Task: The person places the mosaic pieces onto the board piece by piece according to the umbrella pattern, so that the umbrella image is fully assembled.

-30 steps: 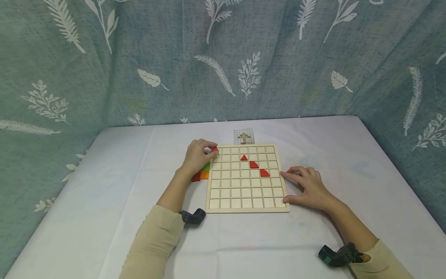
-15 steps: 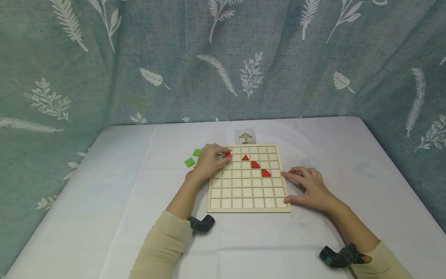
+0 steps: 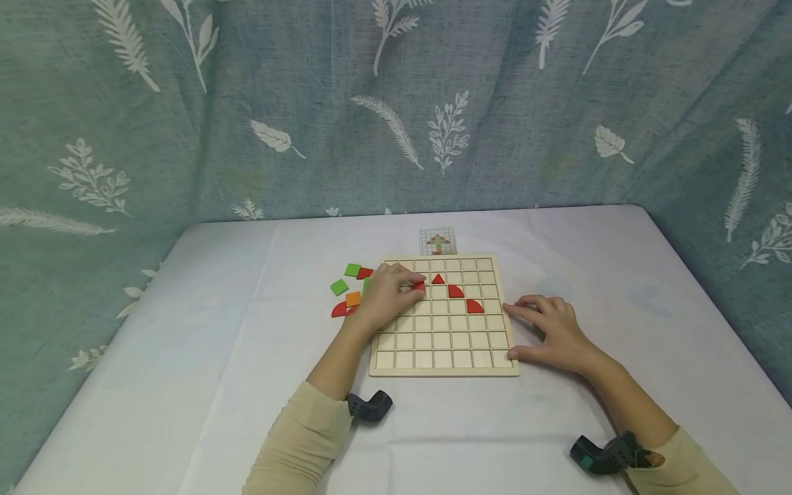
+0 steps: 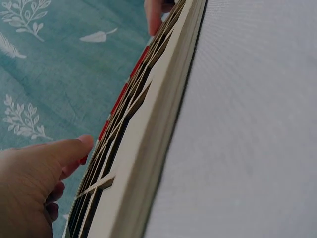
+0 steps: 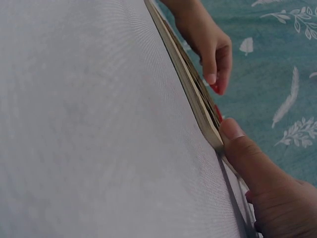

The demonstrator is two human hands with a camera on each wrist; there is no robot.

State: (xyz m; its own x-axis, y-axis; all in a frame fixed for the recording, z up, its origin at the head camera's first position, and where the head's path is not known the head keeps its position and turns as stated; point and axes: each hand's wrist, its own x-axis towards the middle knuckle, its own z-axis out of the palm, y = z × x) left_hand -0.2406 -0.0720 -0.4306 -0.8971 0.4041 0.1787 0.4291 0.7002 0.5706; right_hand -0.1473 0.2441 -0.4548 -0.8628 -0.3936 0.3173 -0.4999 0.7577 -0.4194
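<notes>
My left hand (image 3: pixel 388 295) pinches a small red tile (image 3: pixel 419 286) between thumb and fingertips, over the upper left part of the wooden grid board (image 3: pixel 433 342). The fingers partly cover this tile, so its exact shape is hidden. To its right, a red triangle tile (image 3: pixel 438 279) and two red quarter-circle tiles (image 3: pixel 455 291) lie in the grid's cells, stepping down to the right. At the board's right side, my right hand (image 3: pixel 551 333) touches the edge with thumb and index finger spread apart. In the right wrist view its thumb (image 5: pixel 247 153) rests at the board's corner.
Left of the board lie loose tiles: green squares (image 3: pixel 339 287), an orange one (image 3: pixel 353 299) and red ones (image 3: pixel 339 310), some partly behind the left hand. A card with a printed arrow-like pattern (image 3: pixel 437 241) lies behind the board on the white cloth (image 3: pixel 247 330).
My left hand has moved right and slightly toward me from the board's upper left corner, carrying the red tile across the grid. The loose tiles are more exposed. My right hand stays put.
</notes>
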